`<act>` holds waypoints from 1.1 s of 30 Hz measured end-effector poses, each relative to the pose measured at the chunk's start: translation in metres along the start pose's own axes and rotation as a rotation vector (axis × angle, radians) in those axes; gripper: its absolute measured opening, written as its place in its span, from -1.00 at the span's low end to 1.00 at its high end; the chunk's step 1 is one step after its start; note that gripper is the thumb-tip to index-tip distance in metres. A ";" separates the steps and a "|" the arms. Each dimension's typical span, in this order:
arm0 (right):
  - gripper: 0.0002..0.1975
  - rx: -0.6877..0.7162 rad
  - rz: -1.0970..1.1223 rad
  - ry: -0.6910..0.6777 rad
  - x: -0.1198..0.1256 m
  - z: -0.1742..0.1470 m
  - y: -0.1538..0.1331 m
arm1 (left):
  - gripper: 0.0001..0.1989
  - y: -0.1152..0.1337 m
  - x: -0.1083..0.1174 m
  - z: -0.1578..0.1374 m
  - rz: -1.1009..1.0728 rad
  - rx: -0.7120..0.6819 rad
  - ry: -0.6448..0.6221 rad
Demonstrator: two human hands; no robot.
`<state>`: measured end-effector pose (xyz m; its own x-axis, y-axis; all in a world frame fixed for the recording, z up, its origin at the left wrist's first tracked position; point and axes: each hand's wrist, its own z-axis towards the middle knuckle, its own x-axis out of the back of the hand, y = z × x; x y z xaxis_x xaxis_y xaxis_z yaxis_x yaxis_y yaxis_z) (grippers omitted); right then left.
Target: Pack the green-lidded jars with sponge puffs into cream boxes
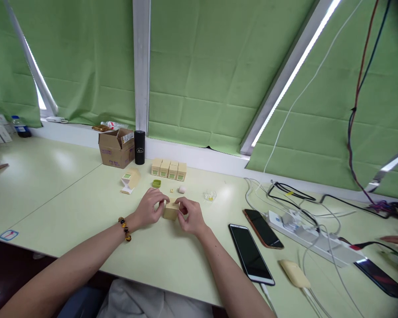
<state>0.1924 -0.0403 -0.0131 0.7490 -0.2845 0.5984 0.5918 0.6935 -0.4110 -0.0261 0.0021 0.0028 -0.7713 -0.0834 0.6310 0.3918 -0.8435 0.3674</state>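
As hands (pixel 150 206) (pixel 192 217) hold tan box (pixel 170 213), side facing camera, long axis unclear

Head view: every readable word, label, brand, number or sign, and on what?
None reads clearly enough to quote.
White emblem on black tumbler: too small.
Purple print and white label on cardboard carton: blurred.
Green labels on four small boxes: too small.
Red-marked bottle: blurred.
Blue-edged sticker on table: red mark, unreadable.
Held small box: no readable text.

Four small boxes (pixel 164 168) in a row and one held box (pixel 170 212) make five; one cardboard carton (pixel 114 150), one black tumbler (pixel 139 148), one green tray (pixel 156 183), one power strip (pixel 313 238).
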 end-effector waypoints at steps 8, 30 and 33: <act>-0.45 -0.165 -0.212 -0.095 0.006 0.003 0.008 | -0.73 -0.007 -0.006 0.001 0.155 0.245 -0.086; -0.73 -0.683 0.198 0.153 0.001 0.005 0.029 | -0.72 -0.004 -0.009 0.000 0.231 0.244 -0.133; -0.73 -0.718 0.061 0.087 0.000 0.003 0.037 | -0.72 -0.005 -0.009 0.000 0.252 0.258 -0.140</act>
<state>0.2134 -0.0130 -0.0260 0.7901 -0.3314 0.5156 0.5756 0.1122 -0.8100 -0.0211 0.0068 -0.0042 -0.5656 -0.1824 0.8043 0.6873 -0.6433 0.3374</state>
